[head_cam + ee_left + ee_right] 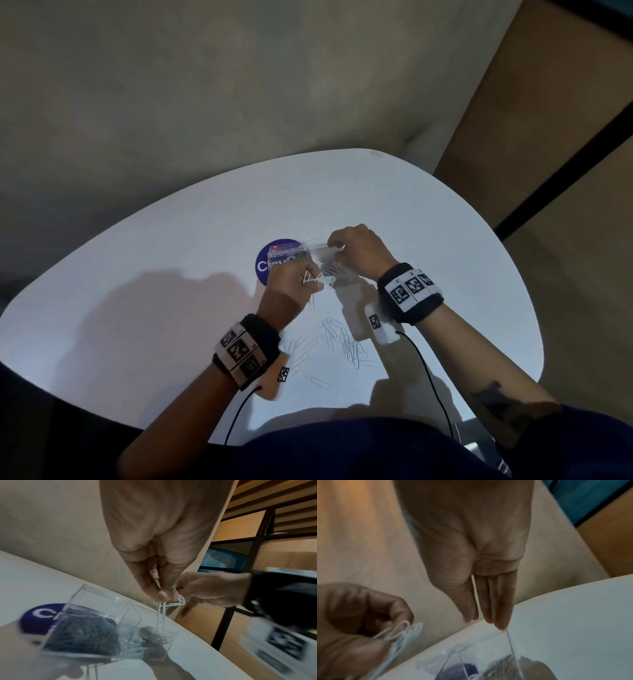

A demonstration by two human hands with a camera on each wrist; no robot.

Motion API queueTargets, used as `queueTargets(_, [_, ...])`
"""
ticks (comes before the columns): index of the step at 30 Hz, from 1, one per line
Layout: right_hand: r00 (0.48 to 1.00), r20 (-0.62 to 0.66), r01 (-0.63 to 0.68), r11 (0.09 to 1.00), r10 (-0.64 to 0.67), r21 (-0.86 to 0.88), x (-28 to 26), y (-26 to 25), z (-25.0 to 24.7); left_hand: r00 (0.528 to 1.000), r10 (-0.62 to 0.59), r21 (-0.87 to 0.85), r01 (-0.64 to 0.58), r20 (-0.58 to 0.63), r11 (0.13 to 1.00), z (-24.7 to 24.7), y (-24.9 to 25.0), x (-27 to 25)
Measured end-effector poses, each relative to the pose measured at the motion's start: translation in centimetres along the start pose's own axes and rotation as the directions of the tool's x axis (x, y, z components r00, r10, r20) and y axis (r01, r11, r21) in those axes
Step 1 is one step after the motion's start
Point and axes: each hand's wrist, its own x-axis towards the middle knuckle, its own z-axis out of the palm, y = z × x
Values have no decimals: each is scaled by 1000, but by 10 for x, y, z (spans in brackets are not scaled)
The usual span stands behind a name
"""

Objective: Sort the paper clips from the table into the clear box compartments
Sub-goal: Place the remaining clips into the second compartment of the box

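Note:
The clear box (291, 255) stands mid-table with its compartments (96, 601) holding dark heaps of clips. My left hand (315, 281) pinches a small bunch of white paper clips (162, 609) between thumb and fingers. The bunch dangles over the right-hand compartment, its lower ends reaching inside. In the right wrist view the same bunch (402, 631) sticks out of the left hand (390, 635). My right hand (337, 250) is over the far right of the box with fingers (501, 615) straight and tips touching the top of a clear wall (511, 646). It holds no clip.
Several loose white paper clips (346, 342) lie scattered on the white table (154, 267) between my forearms, near the front edge. A round purple sticker (269, 265) with white letters lies under the box's left side. A wooden partition with a dark frame rises at the right.

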Motion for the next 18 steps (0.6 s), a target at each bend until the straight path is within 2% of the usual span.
queueTargets(4, [968,-238,-60,993,83,100,-27,15,-17,998,65,47,-64,-15,997,2,17,28])
queueTargets(7, [958,-244,-114,982,148,148,-53,25,-17,996,70,72,-67,-47,995,14,23,52])
queueTargets(9, [967,-197,-132,980,161,151,-70,30,-12,996,81,114,-77,-36,991,23,21,63])
queueTargets(12, [983,-87,-148,980,160,132,-91,35,4,994,86,275,-100,62,956,34,13,69])
queueTargets(15, [987,125,-108,991,99,73,-106,31,18,985,85,397,-140,152,907,38,7,67])
queueTargets(18, [936,353,21,997,6,-73,-112,20,33,975,132,414,-196,178,889,30,10,56])
